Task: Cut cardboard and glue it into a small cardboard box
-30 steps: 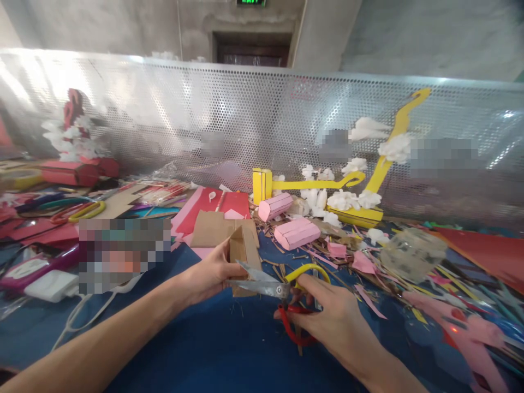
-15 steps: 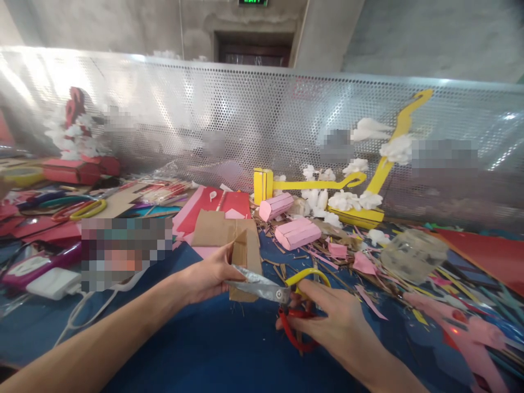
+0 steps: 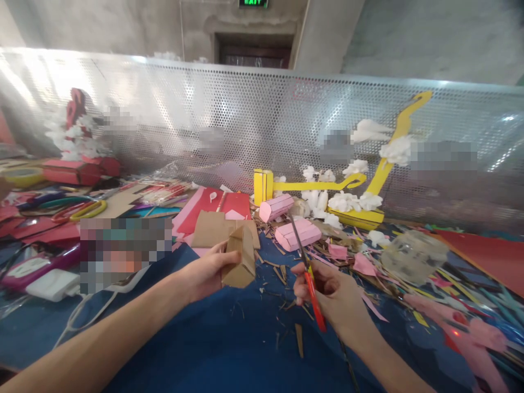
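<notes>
My left hand grips a small folded cardboard box, thumb on its near side, over the blue table. In my right hand is a pair of scissors with red and yellow handles, turned edge-on with the blades pointing up and away. The scissors are apart from the box. A narrow cardboard offcut lies on the table below them. Beyond the box rests a flat piece of cardboard. Two pink paper-covered blocks, one nearer and one farther, sit past the scissors.
A pink glue gun with a lit red light lies at right among paper scraps. Yellow paper shapes with white fluff stand by the perforated metal screen. At left are a white charger with cable and more scissors.
The scissors have come away from the cardboard and turned upright in my right hand. My left hand has tilted the box, and a cardboard offcut now lies on the table.
</notes>
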A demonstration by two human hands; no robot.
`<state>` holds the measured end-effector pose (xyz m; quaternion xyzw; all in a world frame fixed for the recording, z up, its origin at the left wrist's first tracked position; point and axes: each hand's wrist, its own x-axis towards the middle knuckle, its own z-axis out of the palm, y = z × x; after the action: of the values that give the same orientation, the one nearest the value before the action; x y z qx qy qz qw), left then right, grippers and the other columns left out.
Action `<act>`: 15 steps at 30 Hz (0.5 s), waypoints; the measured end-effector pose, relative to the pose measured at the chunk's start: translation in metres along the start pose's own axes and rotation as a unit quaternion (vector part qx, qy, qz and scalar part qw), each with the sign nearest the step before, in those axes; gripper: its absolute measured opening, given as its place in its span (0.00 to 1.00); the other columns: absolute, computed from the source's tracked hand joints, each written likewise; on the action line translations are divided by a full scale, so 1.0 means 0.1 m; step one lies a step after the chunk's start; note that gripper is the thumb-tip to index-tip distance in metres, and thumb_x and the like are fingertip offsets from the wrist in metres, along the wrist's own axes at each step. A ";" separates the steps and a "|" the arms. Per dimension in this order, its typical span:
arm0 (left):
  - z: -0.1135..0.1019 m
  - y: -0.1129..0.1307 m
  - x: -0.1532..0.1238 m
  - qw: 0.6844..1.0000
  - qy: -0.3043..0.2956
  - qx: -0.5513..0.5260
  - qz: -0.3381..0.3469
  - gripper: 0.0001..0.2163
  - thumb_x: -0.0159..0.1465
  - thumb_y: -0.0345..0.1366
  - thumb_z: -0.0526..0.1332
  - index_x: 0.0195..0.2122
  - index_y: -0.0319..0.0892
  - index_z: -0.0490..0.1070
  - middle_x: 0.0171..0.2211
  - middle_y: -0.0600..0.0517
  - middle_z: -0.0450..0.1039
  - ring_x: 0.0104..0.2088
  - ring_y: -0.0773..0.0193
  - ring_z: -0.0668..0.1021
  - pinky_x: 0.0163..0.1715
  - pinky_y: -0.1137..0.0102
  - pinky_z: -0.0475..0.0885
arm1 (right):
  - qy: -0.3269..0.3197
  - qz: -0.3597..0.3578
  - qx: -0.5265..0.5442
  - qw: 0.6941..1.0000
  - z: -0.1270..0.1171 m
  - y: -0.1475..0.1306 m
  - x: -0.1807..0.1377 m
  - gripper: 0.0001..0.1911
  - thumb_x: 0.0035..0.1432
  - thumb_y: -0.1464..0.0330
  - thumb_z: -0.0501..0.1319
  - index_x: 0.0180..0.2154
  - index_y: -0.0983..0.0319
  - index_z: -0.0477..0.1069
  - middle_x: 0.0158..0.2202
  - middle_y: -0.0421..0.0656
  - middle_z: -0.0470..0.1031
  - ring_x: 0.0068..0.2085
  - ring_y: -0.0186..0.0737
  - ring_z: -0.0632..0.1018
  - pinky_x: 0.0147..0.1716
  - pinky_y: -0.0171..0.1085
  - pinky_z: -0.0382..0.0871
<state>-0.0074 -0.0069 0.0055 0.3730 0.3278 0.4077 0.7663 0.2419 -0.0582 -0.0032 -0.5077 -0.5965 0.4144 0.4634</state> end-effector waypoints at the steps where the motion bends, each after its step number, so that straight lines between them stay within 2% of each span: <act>1: -0.01 0.01 0.01 1.000 0.018 0.001 -0.006 0.17 0.56 0.29 0.69 0.47 0.38 0.74 0.37 0.47 0.80 0.28 0.64 0.81 0.28 0.73 0.75 | 0.012 0.001 0.005 1.000 0.00 0.02 0.04 0.23 0.43 0.55 0.74 0.36 0.61 0.74 0.24 0.39 0.75 0.23 0.36 0.75 0.24 0.34 0.72; 3: -0.02 0.02 0.04 0.999 0.036 -0.022 -0.019 0.14 0.57 0.29 0.65 0.46 0.36 0.73 0.36 0.45 0.80 0.30 0.62 0.82 0.30 0.71 0.77 | 0.011 0.011 0.001 1.000 -0.01 0.07 0.09 0.26 0.40 0.51 0.75 0.33 0.61 0.71 0.22 0.35 0.70 0.21 0.32 0.70 0.20 0.32 0.66; 5: -0.02 0.05 0.06 0.997 0.015 -0.072 -0.015 0.16 0.56 0.28 0.62 0.47 0.35 0.72 0.38 0.42 0.81 0.38 0.54 0.84 0.40 0.64 0.80 | -0.018 0.024 0.002 1.000 -0.02 0.11 0.10 0.29 0.43 0.45 0.72 0.33 0.60 0.68 0.21 0.33 0.65 0.20 0.30 0.65 0.19 0.31 0.62; 8: -0.01 0.10 0.06 0.991 -0.036 -0.126 0.015 0.22 0.56 0.29 0.60 0.53 0.34 0.71 0.45 0.38 0.80 0.50 0.45 0.82 0.50 0.53 0.78 | -0.061 -0.008 -0.003 0.998 -0.03 0.12 0.01 0.29 0.52 0.40 0.65 0.39 0.58 0.67 0.27 0.36 0.66 0.23 0.32 0.67 0.22 0.32 0.67; 10: 0.01 0.13 0.05 0.990 -0.045 -0.128 0.031 0.22 0.58 0.29 0.59 0.55 0.33 0.70 0.48 0.36 0.80 0.50 0.45 0.82 0.49 0.53 0.78 | -0.075 -0.056 -0.030 0.995 -0.03 0.10 -0.06 0.27 0.59 0.41 0.60 0.44 0.56 0.68 0.34 0.40 0.69 0.30 0.36 0.72 0.30 0.33 0.73; 12: 0.02 0.14 0.04 0.992 -0.027 -0.119 0.041 0.20 0.61 0.27 0.59 0.56 0.32 0.70 0.49 0.35 0.79 0.48 0.48 0.83 0.48 0.55 0.79 | -0.080 -0.086 -0.073 0.990 -0.02 0.08 -0.11 0.25 0.63 0.44 0.57 0.48 0.55 0.67 0.39 0.43 0.71 0.36 0.39 0.75 0.37 0.35 0.76; 15: 0.05 0.14 0.04 0.993 0.013 -0.105 0.047 0.17 0.68 0.29 0.61 0.57 0.32 0.69 0.49 0.35 0.79 0.42 0.54 0.84 0.44 0.62 0.80 | -0.068 -0.102 -0.131 0.984 -0.02 0.06 -0.11 0.26 0.63 0.47 0.60 0.53 0.57 0.66 0.41 0.44 0.72 0.40 0.42 0.76 0.40 0.37 0.76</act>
<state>-0.0076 0.0004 0.0192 0.2999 0.2748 0.4805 0.7769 0.2454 -0.0680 -0.0101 -0.4716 -0.7242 0.3165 0.3911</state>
